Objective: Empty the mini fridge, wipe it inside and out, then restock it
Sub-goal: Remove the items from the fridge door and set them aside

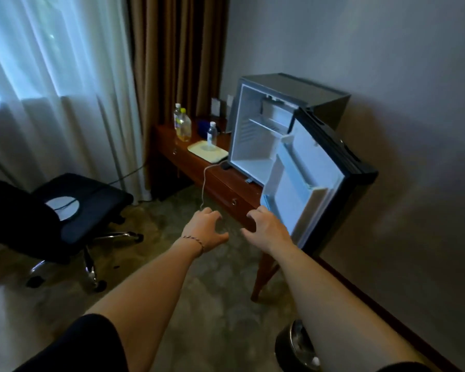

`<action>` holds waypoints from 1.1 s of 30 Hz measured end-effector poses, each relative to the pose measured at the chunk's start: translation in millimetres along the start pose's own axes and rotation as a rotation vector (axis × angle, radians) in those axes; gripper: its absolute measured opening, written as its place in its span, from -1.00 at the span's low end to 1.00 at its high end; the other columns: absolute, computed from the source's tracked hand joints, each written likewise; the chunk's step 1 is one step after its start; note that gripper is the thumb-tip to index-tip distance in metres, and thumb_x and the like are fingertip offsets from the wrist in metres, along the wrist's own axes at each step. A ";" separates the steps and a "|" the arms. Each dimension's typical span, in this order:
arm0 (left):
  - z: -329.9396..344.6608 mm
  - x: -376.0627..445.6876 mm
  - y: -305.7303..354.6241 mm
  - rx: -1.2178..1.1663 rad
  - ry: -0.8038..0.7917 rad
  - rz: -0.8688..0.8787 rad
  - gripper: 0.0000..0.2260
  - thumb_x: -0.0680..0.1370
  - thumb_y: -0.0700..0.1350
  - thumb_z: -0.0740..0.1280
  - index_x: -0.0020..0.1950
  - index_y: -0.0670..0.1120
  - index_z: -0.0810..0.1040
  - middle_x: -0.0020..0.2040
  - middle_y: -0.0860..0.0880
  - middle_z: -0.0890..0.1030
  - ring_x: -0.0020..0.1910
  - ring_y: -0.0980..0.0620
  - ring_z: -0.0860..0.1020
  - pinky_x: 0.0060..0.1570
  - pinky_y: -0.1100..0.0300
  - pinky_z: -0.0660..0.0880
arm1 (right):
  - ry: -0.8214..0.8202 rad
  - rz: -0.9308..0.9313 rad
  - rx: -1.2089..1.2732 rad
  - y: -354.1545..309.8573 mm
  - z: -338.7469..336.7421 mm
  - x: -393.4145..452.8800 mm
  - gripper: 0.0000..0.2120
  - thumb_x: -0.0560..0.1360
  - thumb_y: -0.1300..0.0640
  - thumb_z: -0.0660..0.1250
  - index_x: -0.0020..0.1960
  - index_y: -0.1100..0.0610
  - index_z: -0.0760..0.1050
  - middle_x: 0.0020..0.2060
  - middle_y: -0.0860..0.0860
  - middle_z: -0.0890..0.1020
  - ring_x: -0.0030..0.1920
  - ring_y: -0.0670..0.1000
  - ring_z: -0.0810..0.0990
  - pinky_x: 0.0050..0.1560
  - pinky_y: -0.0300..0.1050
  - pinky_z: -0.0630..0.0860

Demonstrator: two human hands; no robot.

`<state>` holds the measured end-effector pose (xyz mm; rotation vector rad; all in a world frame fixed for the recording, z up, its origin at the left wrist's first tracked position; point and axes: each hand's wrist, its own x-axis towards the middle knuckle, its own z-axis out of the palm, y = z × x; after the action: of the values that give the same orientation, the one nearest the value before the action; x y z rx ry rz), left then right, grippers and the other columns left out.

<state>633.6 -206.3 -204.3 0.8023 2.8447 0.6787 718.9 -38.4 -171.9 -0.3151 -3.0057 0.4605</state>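
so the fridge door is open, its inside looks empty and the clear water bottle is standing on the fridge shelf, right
Not quite. The head view shows the mini fridge with its door open and nothing visible inside, but the clear water bottle stands on the pale tray on the desk beside it.

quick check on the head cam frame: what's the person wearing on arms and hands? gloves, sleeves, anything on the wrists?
No gloves: both the left hand and the right hand are bare, as are the forearms. A thin braided bracelet with dark and light strands circles the left wrist. The right wrist shows nothing. Dark short sleeves show at the bottom edge on both upper arms. No rings are visible on the fingers.
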 end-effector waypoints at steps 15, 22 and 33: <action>-101.5 218.5 -160.6 0.015 0.044 -0.050 -0.51 0.47 0.18 0.44 0.34 0.06 0.47 0.25 0.03 0.47 0.23 0.02 0.42 0.18 0.10 0.50 | -0.034 -0.061 0.036 -95.1 24.3 273.6 -0.59 0.55 -0.10 0.37 0.33 0.03 0.45 0.20 -0.01 0.43 0.21 0.03 0.48 0.08 -0.04 0.53; -111.2 366.0 -198.9 0.040 -0.014 -0.044 -0.49 0.46 0.22 0.42 0.34 0.05 0.48 0.24 0.01 0.48 0.24 0.00 0.42 0.19 0.07 0.51 | -0.013 -0.024 -0.001 -74.6 35.8 436.8 -0.57 0.57 -0.11 0.34 0.36 0.04 0.43 0.30 -0.01 0.41 0.27 0.05 0.47 0.04 -0.09 0.45; -122.4 585.5 -247.1 0.035 -0.065 0.001 -0.45 0.45 0.21 0.42 0.38 0.04 0.44 0.31 0.00 0.45 0.31 -0.05 0.38 0.26 0.02 0.48 | -0.012 0.108 -0.012 -46.0 55.3 642.7 -0.57 0.53 -0.12 0.37 0.34 0.02 0.43 0.18 -0.01 0.42 0.17 0.08 0.50 0.03 0.02 0.53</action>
<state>-9.9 -138.1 -196.0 0.8156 2.8055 0.5934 77.2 41.0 -177.0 -0.4789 -3.0145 0.4544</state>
